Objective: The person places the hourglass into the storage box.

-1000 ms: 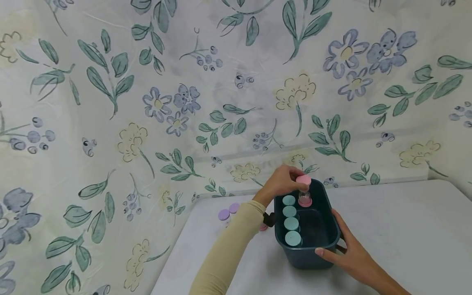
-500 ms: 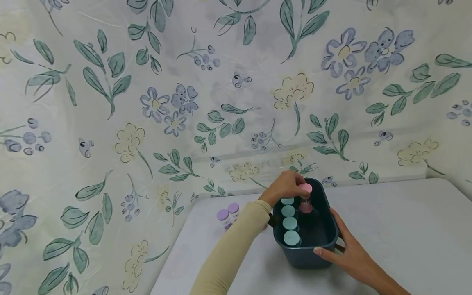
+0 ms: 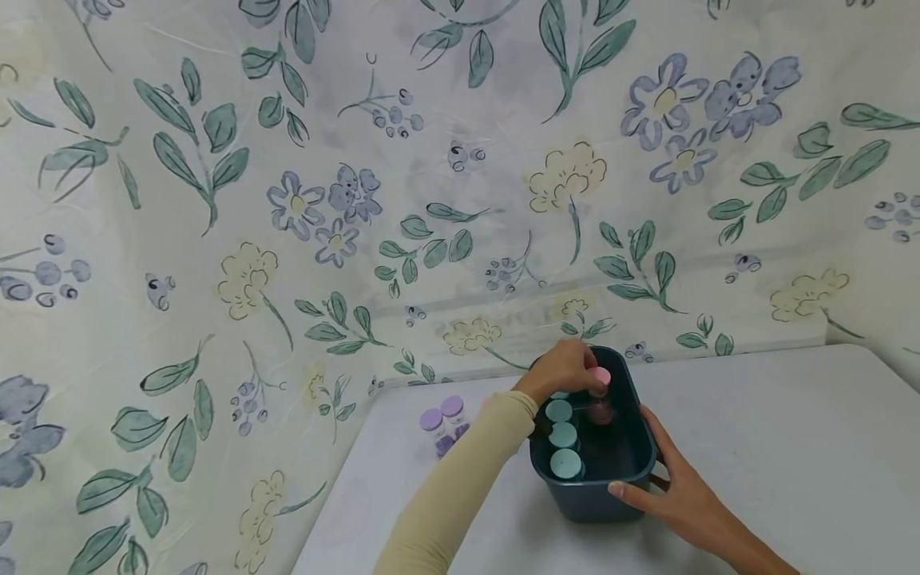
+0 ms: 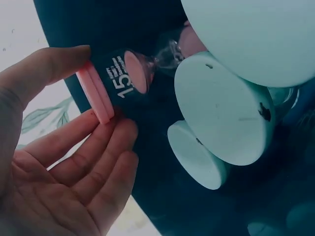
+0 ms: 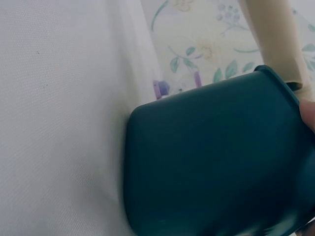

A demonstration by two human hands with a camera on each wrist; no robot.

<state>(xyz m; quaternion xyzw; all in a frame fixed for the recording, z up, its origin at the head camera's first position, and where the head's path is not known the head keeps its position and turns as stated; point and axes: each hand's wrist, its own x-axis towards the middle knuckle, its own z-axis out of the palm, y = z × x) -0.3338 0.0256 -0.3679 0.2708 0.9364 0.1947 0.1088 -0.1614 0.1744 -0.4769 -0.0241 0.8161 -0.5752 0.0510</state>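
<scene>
In the left wrist view, my left hand (image 4: pixel 74 162) pinches the pink cap of a sand timer (image 4: pixel 94 93) between thumb and fingers. This timer has clear glass printed with "15" and pink sand. The head view shows it low inside a dark teal bin (image 3: pixel 589 503), the left hand (image 3: pixel 564 371) over the bin's left wall. Several mint-capped sand timers (image 3: pixel 566 463) line the bin's left side. My right hand (image 3: pixel 679 483) grips the bin at its near right corner, thumb (image 3: pixel 628 493) on the rim. Whether the pink timer touches the bin's floor is hidden.
Left of the bin, purple-capped sand timers (image 3: pixel 431 419) stand on the white table (image 3: pixel 776 431), partly behind my left sleeve (image 3: pixel 460 479). A small bit of pink shows beside the sleeve. A flower-patterned cloth (image 3: pixel 431 160) rises behind the table.
My left hand has lowered the pink sand timer deeper into the bin and a little nearer to me. The right hand has kept its hold on the bin. The view has shifted slightly.
</scene>
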